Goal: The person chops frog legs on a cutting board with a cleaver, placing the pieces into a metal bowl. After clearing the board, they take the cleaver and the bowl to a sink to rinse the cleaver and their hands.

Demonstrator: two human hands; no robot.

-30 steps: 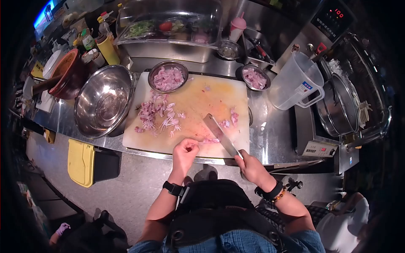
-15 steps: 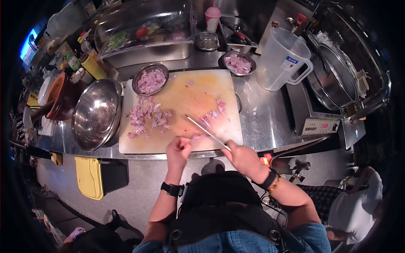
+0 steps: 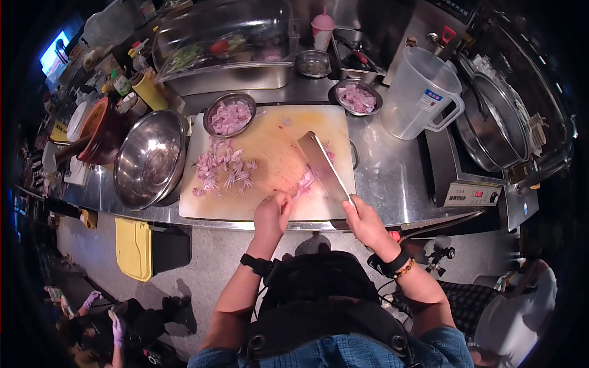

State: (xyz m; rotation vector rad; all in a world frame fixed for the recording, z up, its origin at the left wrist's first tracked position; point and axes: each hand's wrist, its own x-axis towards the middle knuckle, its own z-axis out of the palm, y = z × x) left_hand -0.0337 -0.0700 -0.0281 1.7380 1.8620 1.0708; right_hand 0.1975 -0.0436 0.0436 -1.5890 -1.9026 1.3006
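On the cutting board (image 3: 264, 205), my left hand (image 3: 273, 214) is closed, fingertips pinched at the near end of a piece of pale pink raw meat (image 3: 305, 181). My right hand (image 3: 368, 228) grips the handle of a cleaver (image 3: 325, 168). Its broad blade shows, tilted and pointing away from me, just right of the meat and partly covering scraps behind it. Left on the board lies a pile of small pink pieces with thin, toe-like ends (image 3: 222, 165). At the board's far left edge sits a metal bowl of cut raw meat (image 3: 230, 116).
A large steel bowl (image 3: 150, 156) stands left of the board. A second meat bowl (image 3: 357, 98), a plastic jug (image 3: 417, 92) and an induction cooker (image 3: 469, 193) are to the right. Behind is a clear-lidded container (image 3: 227, 55). Another person's purple-gloved hand (image 3: 117, 328) shows at lower left.
The cleaver has turned from nearly edge-on to showing its broad side, and its tip has swung right and away. My left hand stays by the meat. Purple-gloved hands show more at lower left.
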